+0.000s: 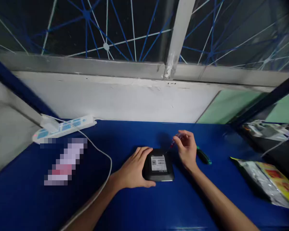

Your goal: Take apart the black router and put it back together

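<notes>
A flat black device (158, 164) with a white printed label lies on the blue table. My left hand (135, 168) grips its left side, the thumb at the near edge and the fingers at the far left corner. Just right of the device, my right hand (186, 149) is raised with thumb and fingers pinched round a small clear tool (179, 136) with a red part, its thin tip pointing at the device's far right corner. Whether the tip touches the device cannot be made out. A black and green handle (204, 156) lies right of my right hand.
A white power strip (73, 125) with a plug sits at the back left. Its white cable (106, 154) runs across my left forearm. A blurred-out item (66, 161) lies at left. Right are a silver and yellow packet (271, 181) and cables. Behind stands a white wall (135, 99).
</notes>
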A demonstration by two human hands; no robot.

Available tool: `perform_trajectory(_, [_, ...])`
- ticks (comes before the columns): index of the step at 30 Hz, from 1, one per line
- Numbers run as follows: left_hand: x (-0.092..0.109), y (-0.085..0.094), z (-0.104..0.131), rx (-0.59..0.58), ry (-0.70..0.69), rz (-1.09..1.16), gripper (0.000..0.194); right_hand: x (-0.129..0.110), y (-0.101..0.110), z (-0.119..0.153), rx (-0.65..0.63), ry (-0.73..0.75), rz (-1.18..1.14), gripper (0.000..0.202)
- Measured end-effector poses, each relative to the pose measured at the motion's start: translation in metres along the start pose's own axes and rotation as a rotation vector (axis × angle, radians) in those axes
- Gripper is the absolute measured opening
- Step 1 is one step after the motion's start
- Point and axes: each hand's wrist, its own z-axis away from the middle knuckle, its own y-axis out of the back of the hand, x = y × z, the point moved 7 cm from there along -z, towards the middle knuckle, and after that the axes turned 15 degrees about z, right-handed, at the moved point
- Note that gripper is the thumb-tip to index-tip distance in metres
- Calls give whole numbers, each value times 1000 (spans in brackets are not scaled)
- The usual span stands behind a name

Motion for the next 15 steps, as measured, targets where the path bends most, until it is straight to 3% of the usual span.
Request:
perform_trajectory(5, [1,0,2,-7,-22,36,124,-2,11,2,29,-7,-11,31])
perform_trajectory(11, [1,-1,2,-55,6,61,125,1,10,7,-69,-70,-88,32])
perform_trajectory(15, [3,0,2,-38,1,53,124,5,14,6,16,-39,-19,29])
